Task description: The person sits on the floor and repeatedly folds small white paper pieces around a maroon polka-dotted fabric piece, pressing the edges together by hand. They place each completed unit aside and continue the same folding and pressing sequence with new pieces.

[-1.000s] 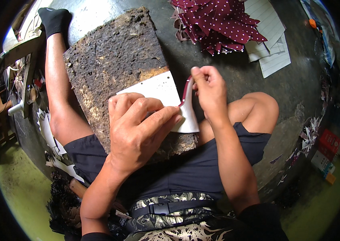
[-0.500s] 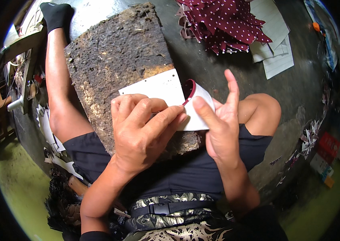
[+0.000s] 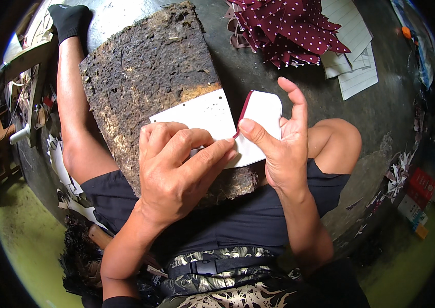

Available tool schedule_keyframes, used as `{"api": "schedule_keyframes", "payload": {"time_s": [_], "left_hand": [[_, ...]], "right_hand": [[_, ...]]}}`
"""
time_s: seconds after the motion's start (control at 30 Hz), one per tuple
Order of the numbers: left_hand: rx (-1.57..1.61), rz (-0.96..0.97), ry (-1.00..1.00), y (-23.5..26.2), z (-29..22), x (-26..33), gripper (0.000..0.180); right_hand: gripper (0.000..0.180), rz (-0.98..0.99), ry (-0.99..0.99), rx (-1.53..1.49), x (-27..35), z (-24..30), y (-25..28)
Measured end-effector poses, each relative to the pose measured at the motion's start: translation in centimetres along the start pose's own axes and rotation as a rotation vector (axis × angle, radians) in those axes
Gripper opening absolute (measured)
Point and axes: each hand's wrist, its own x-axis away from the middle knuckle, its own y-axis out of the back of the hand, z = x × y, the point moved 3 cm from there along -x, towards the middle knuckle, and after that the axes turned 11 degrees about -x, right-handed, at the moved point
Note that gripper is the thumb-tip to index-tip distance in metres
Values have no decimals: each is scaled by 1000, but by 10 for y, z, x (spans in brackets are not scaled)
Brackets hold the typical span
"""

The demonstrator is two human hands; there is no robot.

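A white card sheet (image 3: 202, 114) lies on a rough, dark, worn board (image 3: 145, 82) that rests across my lap. My left hand (image 3: 179, 172) presses down on the near part of the sheet, fingers bent. My right hand (image 3: 279, 141) holds a small white piece with a maroon edge (image 3: 261, 110) at the sheet's right side, thumb on its left edge and fingers spread behind it.
A heap of maroon cloth pieces with white dots (image 3: 292, 28) lies on the dark floor ahead, with white lined papers (image 3: 353, 56) beside it. My left leg in a black sock (image 3: 71, 20) stretches out at the left. Paper scraps (image 3: 400, 177) and small boxes lie at the right.
My right hand has shifted from pinching the maroon-edged piece at the sheet's upper right to holding it flat with fingers spread. The left hand has stayed on the sheet.
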Motion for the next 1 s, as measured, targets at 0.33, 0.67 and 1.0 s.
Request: {"api": "schedule_keyframes", "payload": {"time_s": [0.33,0.67,1.0], "left_hand": [[9,30,-32,3,3,-1,34],[17,16,-31,2,4,-2,34],[16,23,-25,1,5,-1,35]], "right_hand": [[97,36,-29,76,-15,-1,10],[93,67,-50,170,-24,-3,21],[88,13,-72,180,-28,-15,34]]}}
